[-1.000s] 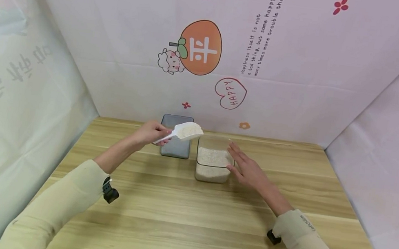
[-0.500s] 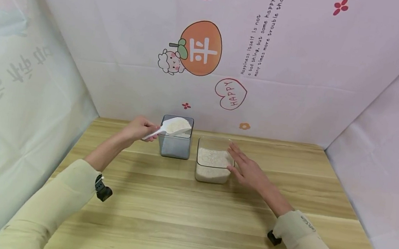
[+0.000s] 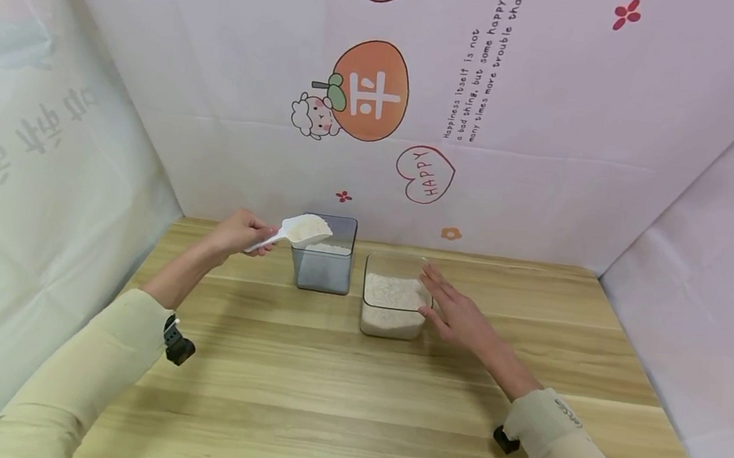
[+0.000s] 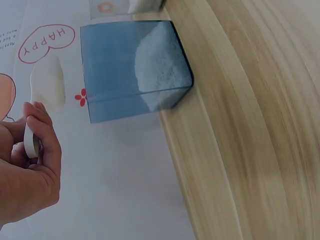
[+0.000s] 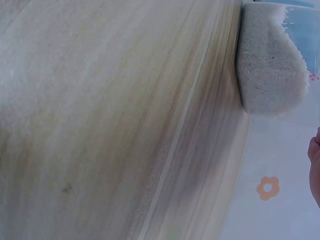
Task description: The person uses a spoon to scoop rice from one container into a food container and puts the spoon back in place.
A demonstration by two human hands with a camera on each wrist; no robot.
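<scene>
My left hand point(image 3: 239, 234) grips the handle of a white scoop point(image 3: 285, 233) heaped with white rice point(image 3: 309, 229). The scoop is held nearly level and overlaps the left rim of a blue-tinted clear container point(image 3: 324, 275) in the head view. In the left wrist view, rice point(image 4: 161, 67) lies in the bottom of that container. To its right stands a colourless clear container point(image 3: 396, 309), filled to around half with rice. My right hand point(image 3: 462, 319), fingers extended, touches this container's right side; only a bit of the hand point(image 5: 315, 167) enters the right wrist view.
Both containers stand near the back edge of a wooden table point(image 3: 346, 408). A printed white cloth point(image 3: 537, 165) hangs right behind them, and plain-looking cloth sides point(image 3: 710, 260) close in the left and right.
My left hand has carried the loaded scoop leftward, from near the clear container across the blue-tinted one to its left rim. The right hand and both containers stay in place.
</scene>
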